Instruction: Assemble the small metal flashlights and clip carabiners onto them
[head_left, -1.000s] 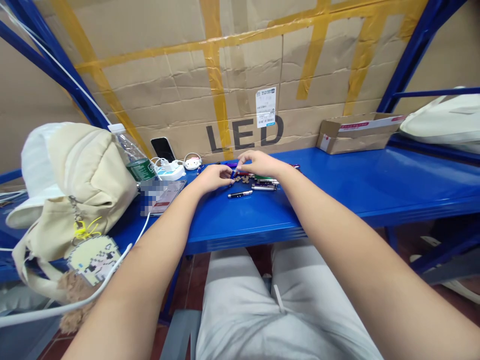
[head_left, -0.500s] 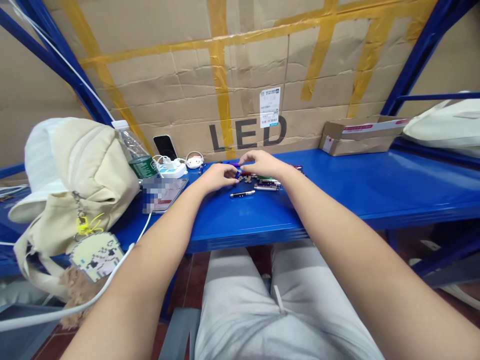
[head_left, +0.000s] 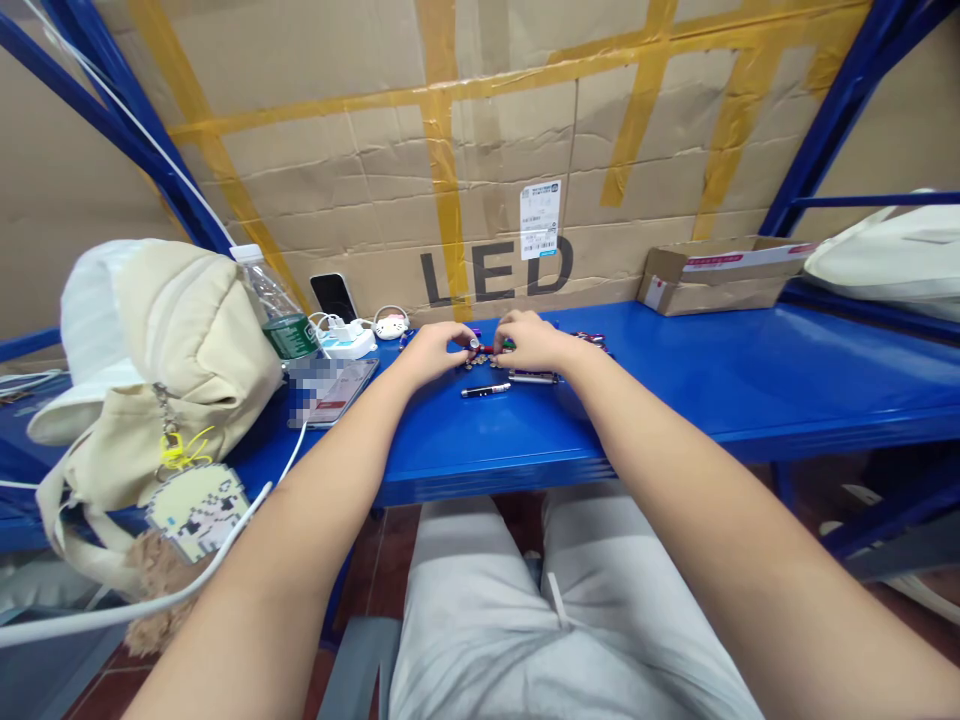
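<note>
Left hand (head_left: 435,352), right hand (head_left: 532,342): fingers curled, grip indeterminable; one red item (head_left: 486,350) between. One cylindrical black pen (head_left: 485,390) nearby.

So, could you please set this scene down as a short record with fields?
surface: blue tabletop
left hand: at a red item, grip unclear
right hand: at the same red item, grip unclear
loose item: black pen, apart from both hands
on the left: beige bag, bottle with green label
on the right: cardboard box
</note>
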